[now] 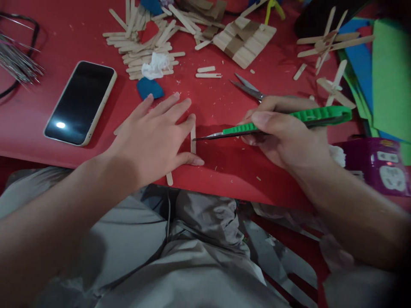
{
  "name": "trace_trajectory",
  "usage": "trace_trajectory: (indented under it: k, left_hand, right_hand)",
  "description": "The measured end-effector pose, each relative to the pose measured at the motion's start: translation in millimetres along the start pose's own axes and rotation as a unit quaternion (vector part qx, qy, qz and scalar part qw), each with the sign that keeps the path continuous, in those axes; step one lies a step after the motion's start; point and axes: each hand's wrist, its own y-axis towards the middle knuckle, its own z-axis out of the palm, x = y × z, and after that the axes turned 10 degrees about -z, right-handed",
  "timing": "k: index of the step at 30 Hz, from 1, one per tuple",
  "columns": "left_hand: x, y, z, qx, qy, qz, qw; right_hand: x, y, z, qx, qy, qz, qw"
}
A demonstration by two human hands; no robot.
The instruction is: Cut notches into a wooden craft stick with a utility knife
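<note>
1. Stick (193, 136) is lying on bench (244, 179), apparently not cut through.
2. Left hand (150, 132) is pinning it, fingers spread.
3. Right hand (285, 132) is holding green-handled cutter (239, 128) at three o'clock, tip on stick.
4. Two cut pieces (208, 75) are lying at one o'clock.

The head-worn camera looks forward and steeply down from above the wearer's lap (199, 273), at close range to the red table (224, 182). The left hand (152, 134) and right hand (287, 139) lie near mid-frame, with the left forearm (61, 218) and right forearm (356, 209) entering from the lower sides and the table's near edge crossing below. The right-hand corners darken, so detail there may not read reliably.
</note>
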Motion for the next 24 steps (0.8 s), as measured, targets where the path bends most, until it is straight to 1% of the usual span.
trace_trajectory:
  k: [5,13,17,21,22,24]
  left_hand:
    - [5.7,1.4,1.7,0.002,0.0,0.013,1.0]
    - [7.1,2.1,2.4,-0.001,0.007,0.018,1.0]
    - [6.3,2.5,1.8,0.004,0.001,0.018,1.0]
    - [5.9,3.3,2.3,0.002,0.002,0.014,1.0]
    - [5.3,3.5,2.2,0.003,0.004,0.014,1.0]
    - [2.9,4.0,1.4,0.007,0.014,0.014,1.0]
  right_hand:
    - [2.4,-0.2,0.5,0.001,-0.006,0.02,1.0]
    - [5.4,-2.3,2.7,-0.013,-0.003,0.024,1.0]
    - [6.6,-2.2,6.2,-0.034,0.0,0.028,0.999]
    - [9.4,0.3,12.7,-0.081,0.029,0.068,0.994]
    - [10.4,0.6,13.7,-0.085,0.032,0.073,0.993]
    - [11.8,0.7,14.4,-0.074,0.023,0.058,0.995]
